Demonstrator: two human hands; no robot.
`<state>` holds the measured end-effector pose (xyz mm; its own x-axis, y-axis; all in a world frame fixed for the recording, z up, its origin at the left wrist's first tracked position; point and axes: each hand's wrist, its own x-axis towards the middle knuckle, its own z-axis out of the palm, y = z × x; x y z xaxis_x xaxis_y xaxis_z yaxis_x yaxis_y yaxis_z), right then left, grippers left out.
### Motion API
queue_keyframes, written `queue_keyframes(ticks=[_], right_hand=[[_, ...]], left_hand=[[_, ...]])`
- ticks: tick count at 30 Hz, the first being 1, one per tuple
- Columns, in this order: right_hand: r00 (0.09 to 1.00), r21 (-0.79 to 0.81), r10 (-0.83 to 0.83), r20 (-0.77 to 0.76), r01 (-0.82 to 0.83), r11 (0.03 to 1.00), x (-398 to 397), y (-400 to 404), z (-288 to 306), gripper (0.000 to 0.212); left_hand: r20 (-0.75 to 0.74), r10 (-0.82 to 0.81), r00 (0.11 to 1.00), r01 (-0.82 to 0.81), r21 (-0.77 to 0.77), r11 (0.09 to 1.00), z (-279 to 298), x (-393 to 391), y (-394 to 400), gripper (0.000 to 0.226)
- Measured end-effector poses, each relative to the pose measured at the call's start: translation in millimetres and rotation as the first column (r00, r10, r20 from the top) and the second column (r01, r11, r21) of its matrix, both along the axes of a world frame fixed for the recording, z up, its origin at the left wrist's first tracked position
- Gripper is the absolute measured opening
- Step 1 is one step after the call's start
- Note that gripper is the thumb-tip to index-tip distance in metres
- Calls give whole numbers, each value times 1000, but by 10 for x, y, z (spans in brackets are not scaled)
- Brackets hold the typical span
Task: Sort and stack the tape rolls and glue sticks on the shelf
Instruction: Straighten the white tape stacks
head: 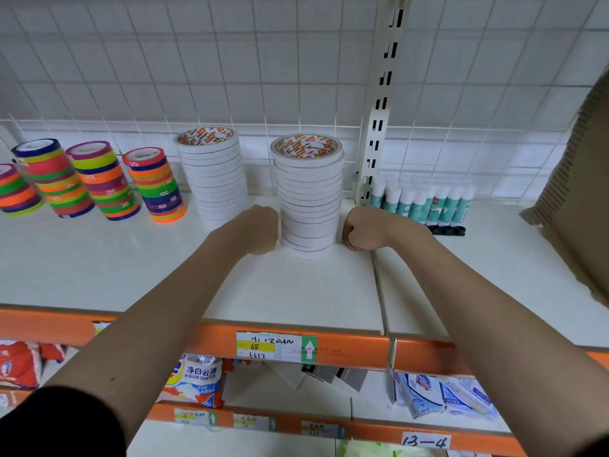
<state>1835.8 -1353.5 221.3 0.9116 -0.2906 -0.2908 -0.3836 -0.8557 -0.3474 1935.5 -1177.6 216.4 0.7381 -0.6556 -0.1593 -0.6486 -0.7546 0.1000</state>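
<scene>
A tall stack of white tape rolls [309,199] stands in the middle of the white shelf [99,265]. My left hand [260,229] is curled into a fist against the lower left side of this stack. My right hand [361,229] is curled the same way against its lower right side. I see neither hand's fingers wrapping round the rolls. A second white tape stack [214,174] stands to the left. Further left are several stacks of coloured tape [155,186], leaning. Green-and-white glue sticks [425,201] stand in rows at the right, behind my right hand.
A wire grid backs the shelf, with a slotted upright post [379,110] right of the stack. A brown cardboard box [580,192] juts in at the far right. The orange shelf edge [346,347] carries a price label; packaged goods fill the lower shelves.
</scene>
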Motion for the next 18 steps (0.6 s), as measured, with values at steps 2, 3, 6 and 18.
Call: queue_keyframes(ticks=[2, 3, 6, 18], right_hand=[[1000, -17, -1, -2, 1, 1000, 6, 11, 17, 29], [1000, -24, 9, 2, -9, 1000, 10, 24, 23, 28], [999, -52, 41, 6, -41, 998, 17, 59, 21, 23], [998, -33, 40, -56, -42, 999, 31, -42, 157, 31]], left_hand=[[-29, -17, 999, 17, 24, 1000, 15, 3, 8, 7], [-40, -37, 999, 38, 15, 999, 28, -22, 3, 15], [-33, -61, 998, 59, -66, 996, 34, -125, -8, 31], [-52, 5, 999, -5, -2, 1000, 112, 28, 69, 13]])
